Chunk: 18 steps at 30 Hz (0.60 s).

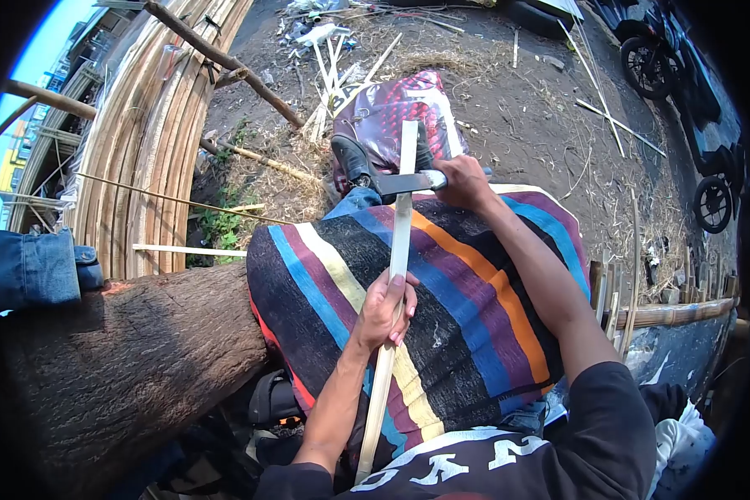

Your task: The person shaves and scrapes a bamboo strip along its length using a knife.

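Nearest the camera is my dark shirt [579,446], white letters printed across its front; beyond it a striped cloth [458,312] covers my lap, banded in blue, purple, orange and pale yellow on black. Over that cloth runs a pale wooden strip [400,237], its near end down by my shirt, its far end out past the cloth's edge; my left hand [384,311] grips it partway along, fingers wrapped closed about it; my right hand [465,182] is closed around one end of a flat metal blade [388,185], which crosses the strip nearer its far end.

Just past the cloth, a dark shoe [354,160] shows beside a shiny sack [383,117] patterned in red; thin loose strips [332,79] lie behind it on bare ground. To my left sits a thick log [142,342] with rough bark, a denim cuff [29,271] above its far end; long planks [142,150] lie beyond; a motorcycle [692,100] stands far off to my right.
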Motion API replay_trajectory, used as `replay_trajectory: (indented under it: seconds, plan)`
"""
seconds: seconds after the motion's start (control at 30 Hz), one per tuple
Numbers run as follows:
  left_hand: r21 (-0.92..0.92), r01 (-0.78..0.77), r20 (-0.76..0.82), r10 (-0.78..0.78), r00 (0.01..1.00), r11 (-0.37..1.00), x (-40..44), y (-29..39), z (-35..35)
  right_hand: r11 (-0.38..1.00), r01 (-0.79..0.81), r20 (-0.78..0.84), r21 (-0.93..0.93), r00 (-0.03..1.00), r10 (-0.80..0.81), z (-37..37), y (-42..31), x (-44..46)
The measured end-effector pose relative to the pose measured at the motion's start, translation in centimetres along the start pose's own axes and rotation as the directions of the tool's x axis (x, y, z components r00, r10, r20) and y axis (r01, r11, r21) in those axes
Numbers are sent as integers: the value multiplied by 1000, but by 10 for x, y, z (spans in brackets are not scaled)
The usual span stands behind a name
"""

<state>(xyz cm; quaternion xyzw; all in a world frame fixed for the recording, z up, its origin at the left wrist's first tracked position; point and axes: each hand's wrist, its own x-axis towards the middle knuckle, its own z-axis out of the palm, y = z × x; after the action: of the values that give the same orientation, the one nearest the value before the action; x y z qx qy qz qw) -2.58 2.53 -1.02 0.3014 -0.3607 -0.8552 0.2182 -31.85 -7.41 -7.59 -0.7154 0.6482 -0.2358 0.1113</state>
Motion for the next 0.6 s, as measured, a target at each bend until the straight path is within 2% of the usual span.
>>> replay_trajectory:
  seconds: [0.03, 0.07, 0.13, 0.17, 0.23, 0.27, 0.33, 0.37, 0.47, 0.5, 0.53, 0.6]
  plan:
    - [22, 20, -23, -19, 1000, 1000, -1, 0, 0, 997, -50, -162, 62, 985, 60, 7, 7, 1]
    - [18, 21, -20, -20, 1000, 1000, -1, -3, 2, 956, -280, -133, 88, 948, 290, 10, 12, 14]
    - [49, 37, -63, -34, 997, 998, 0, 0, 2, 931, -354, -80, 87, 929, 361, 10, 19, 9]
    - [62, 38, -75, -33, 997, 997, -1, 1, 3, 932, -352, -83, 88, 930, 359, 0, 12, 6]
    - [97, 35, -63, -29, 998, 995, -3, 4, 4, 1000, -2, 9, 7, 1000, 2, -17, -4, -2]
    - [128, 37, -49, -31, 998, 991, -4, 3, 5, 1000, 1, 12, 5, 1000, -1, -9, 4, 3]
    - [124, 44, -62, -36, 997, 991, -5, 1, 6, 940, -339, -110, 39, 934, 341, 26, 49, 15]
    - [122, 38, -55, -32, 998, 992, -5, 3, 9, 861, -493, -56, 125, 863, 502, 42, 75, 18]
    - [95, 33, -38, -30, 999, 995, -3, 8, 6, 881, -473, -94, 32, 876, 473, 70, 120, 10]
    - [126, 11, -63, -3, 998, 992, 1, 8, 2, 798, -545, -96, 259, 807, 582, 35, 82, 9]
    - [152, -10, -88, 24, 996, 988, 5, 6, -1, 803, -542, -94, 249, 812, 576, 20, 66, 8]
    - [136, -21, -112, 37, 993, 990, 7, 9, -5, 927, -331, -262, 174, 892, 368, 3, 45, 7]
